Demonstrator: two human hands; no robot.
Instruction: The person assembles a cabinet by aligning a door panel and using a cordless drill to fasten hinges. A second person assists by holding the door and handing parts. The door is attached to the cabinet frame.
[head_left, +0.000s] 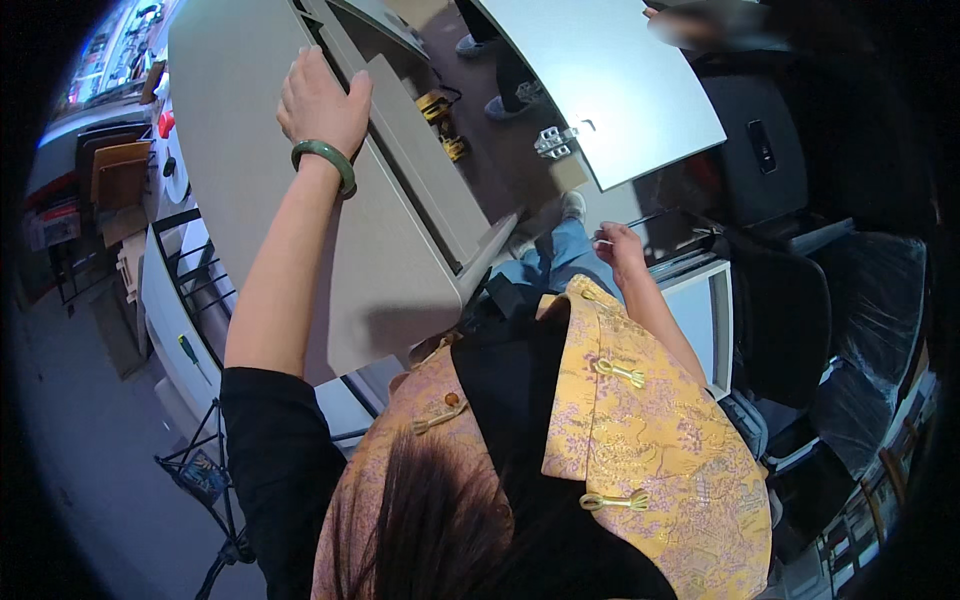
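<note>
- Panel [270, 200], grey-beige and broad, occupying the field from 9 to 12 o'clock; its rounded near corner points toward the wearer, and a dark slot [410, 195] runs along its right-hand side.
- Left hand [325, 105], at 11 o'clock: laid on the panel beside the slot, thumb spread from the fingers; grip unclosed. A green bangle [330, 153] circles the wrist.
- Right hand [620, 250], at 2 o'clock: fingers loosely bent, near the wearer's leg; whether the grip contains anything cannot be told.
- White board [640, 100], at 1 o'clock: a metal hinge [555, 142] is attached near its lower-left corner. Another person's hand [700, 25], blurred, appears at its upper edge.
- Yellow-and-black tool [440, 120], just short of 12 o'clock: beyond the panel.
- Green-handled tool [187, 349], at 9 o'clock: on a white worktop [165, 310].
- Chair [870, 330], at 3 o'clock: black, wrapped in clear plastic.
</note>
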